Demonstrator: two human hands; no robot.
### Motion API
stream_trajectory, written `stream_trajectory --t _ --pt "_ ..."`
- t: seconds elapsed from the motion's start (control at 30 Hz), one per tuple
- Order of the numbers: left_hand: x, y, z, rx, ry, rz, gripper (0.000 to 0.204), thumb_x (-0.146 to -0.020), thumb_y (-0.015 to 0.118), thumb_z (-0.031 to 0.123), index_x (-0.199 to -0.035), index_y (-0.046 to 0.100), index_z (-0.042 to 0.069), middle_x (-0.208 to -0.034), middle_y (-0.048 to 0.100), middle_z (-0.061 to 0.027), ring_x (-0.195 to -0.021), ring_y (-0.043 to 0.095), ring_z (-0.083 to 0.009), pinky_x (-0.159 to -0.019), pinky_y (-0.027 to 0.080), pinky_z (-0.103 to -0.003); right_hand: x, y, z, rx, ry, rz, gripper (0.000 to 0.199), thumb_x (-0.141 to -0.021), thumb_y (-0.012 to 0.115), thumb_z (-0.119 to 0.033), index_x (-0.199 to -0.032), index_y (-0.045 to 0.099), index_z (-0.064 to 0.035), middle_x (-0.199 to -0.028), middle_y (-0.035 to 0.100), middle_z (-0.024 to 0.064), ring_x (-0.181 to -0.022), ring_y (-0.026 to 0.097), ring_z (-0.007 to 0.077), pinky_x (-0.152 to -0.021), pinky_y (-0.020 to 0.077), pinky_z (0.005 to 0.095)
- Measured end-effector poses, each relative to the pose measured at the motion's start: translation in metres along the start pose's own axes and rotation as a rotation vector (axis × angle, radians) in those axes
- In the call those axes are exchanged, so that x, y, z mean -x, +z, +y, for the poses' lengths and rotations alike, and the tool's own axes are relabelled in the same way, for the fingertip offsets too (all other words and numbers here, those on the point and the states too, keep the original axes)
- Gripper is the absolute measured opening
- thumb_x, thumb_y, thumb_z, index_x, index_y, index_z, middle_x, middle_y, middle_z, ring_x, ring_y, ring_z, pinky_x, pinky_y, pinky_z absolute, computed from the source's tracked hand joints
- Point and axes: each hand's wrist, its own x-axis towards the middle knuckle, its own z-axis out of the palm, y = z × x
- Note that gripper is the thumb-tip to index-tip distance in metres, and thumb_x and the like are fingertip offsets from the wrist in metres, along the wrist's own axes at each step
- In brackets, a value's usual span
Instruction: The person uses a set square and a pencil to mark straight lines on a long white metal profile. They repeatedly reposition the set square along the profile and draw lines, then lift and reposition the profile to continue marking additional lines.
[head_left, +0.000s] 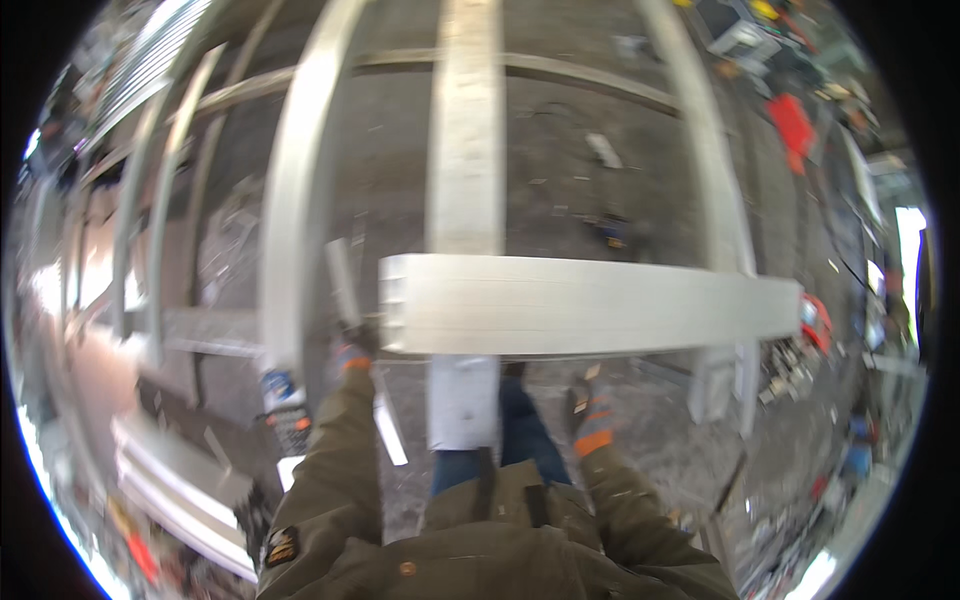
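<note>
- Head view: a white bundle (600,308), apparently of several long pieces side by side, is seen laid crosswise over the central beam (467,150), reaching toward 3 o'clock across the right beam (715,200).
- The left hand (352,357) is placed just beside the bundle's 9 o'clock end; a narrow white strip (342,280) is seen running from near it toward 11 o'clock.
- The right hand (590,408) is placed at 6 o'clock from the bundle's middle, close to its near edge.
- Both hands are blurred; whether they are open or closed, or whether anything is gripped, cannot be told.
- The step in hand is judged to be the positioning of the bundle across the beams, though with such blur this may be misread.
- For any further shift, support at two well-separated points would be called for, with the overhanging 9 o'clock end kept level.
</note>
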Motion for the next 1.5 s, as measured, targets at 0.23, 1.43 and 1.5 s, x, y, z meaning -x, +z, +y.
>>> stream_trajectory --t 0.23,1.43,1.5 --pt "0.013 0.027 -0.002 -1.004 0.741 -0.065 0.044 -0.100 0.070 0.016 -0.141 0.059 0.008 -0.127 0.068 -0.0151 -0.106 0.067 -0.0288 -0.090 0.058 -0.041 0.153 -0.060 0.068 0.161 0.158 -0.176 0.038 -0.092 0.062 -0.005 -0.130 0.067 -0.0098 -0.112 0.072 0.0180 -0.106 0.069 0.0388 -0.091 0.0550 0.0440" --pt "0.403 0.447 -0.537 -2.106 1.149 -0.400 0.057 -0.097 0.068 0.040 -0.148 0.055 0.018 -0.144 0.060 -0.0170 -0.129 0.059 -0.0403 -0.109 0.050 -0.050 0.145 -0.357 0.422 0.006 0.418 0.223 0.026 -0.096 0.062 -0.008 -0.122 0.068 -0.0080 -0.095 0.071 0.0208 -0.097 0.069 0.0435 -0.083 0.0537 0.0494" --pt "0.405 0.446 -0.537 -2.067 1.115 -0.325 0.062 -0.096 0.070 0.041 -0.150 0.053 0.016 -0.144 0.060 -0.0165 -0.129 0.058 -0.0398 -0.107 0.051 -0.050 0.142 -0.367 0.443 -0.040 0.562 0.095 0.031 -0.094 0.059 -0.002 -0.123 0.067 -0.0083 -0.102 0.071 0.0224 -0.101 0.068 0.0457 -0.086 0.0536 0.0510"
